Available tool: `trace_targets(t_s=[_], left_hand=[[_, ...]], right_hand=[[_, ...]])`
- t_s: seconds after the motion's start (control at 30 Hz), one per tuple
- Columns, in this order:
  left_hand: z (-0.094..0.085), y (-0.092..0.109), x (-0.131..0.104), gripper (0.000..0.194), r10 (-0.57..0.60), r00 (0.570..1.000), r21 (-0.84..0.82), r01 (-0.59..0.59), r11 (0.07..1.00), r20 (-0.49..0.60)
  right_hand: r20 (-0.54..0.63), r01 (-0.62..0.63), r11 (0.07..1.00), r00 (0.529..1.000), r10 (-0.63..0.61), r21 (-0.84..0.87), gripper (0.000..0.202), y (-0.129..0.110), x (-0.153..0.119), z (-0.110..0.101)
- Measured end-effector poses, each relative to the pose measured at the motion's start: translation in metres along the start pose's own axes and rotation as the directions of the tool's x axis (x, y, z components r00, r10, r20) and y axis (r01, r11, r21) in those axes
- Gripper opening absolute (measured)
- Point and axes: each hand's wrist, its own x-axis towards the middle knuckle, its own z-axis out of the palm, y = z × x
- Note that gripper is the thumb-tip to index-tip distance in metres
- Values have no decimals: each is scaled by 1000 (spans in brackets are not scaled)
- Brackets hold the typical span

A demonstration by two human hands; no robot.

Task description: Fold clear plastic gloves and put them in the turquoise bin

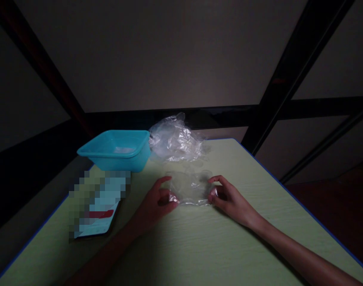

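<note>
A clear, thin plastic piece (191,188) lies spread out low over the table's middle. My left hand (159,200) has its left edge, with the thumb at the near corner and the index finger reaching along the far side. At the right edge, my right hand (226,198) grips the near corner between thumb and curled fingers, its index finger stretched over the plastic. Beyond it sits a crumpled heap of clear plastic (178,141). Whether the piece is a bag or a glove is hard to tell.
A turquoise basin (127,159) stands at the table's far left, beside the plastic heap. Nearer, a phone-like device (100,222), partly pixelated, lies on the left. The pale table (229,254) has a blue edge, and panels with dark frames rise behind it.
</note>
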Motion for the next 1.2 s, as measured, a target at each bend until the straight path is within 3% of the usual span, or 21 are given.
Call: trace_targets(t_s=[0.3, 0.57, 0.93, 1.0, 1.07, 1.13, 1.2], left_hand=[[11, -4, 6, 74, 38, 999, -162, -44, 986, -38], [12, -9, 6, 89, 88, 995, -176, -79, 981, 45], [9, -15, 3, 87, 90, 991, -67, -83, 994, 97], [9, -15, 2, 87, 83, 992, -44, -79, 996, 96], [9, -14, 2, 89, 76, 992, -33, -73, 997, 100], [8, -14, 1, 91, 73, 991, -36, -70, 997, 116], [7, -14, 0, 90, 82, 987, -32, -78, 996, 136]], right_hand=[[5, -10, 1000, 1000, 10, -5, 32, -1, 0, 2], [-2, -23, 1000, 1000, 23, 2, 32, -2, 0, 2], [-31, 22, 998, 999, -24, -67, 29, 1, -1, 4], [-61, 60, 989, 996, -69, -139, 26, 3, -1, 3], [-137, 149, 940, 970, -199, -308, 22, 2, -5, 3], [-154, 264, 814, 907, -392, -518, 18, -2, -11, 3], [-22, 386, 657, 852, -522, -647, 17, -9, -18, 5]])
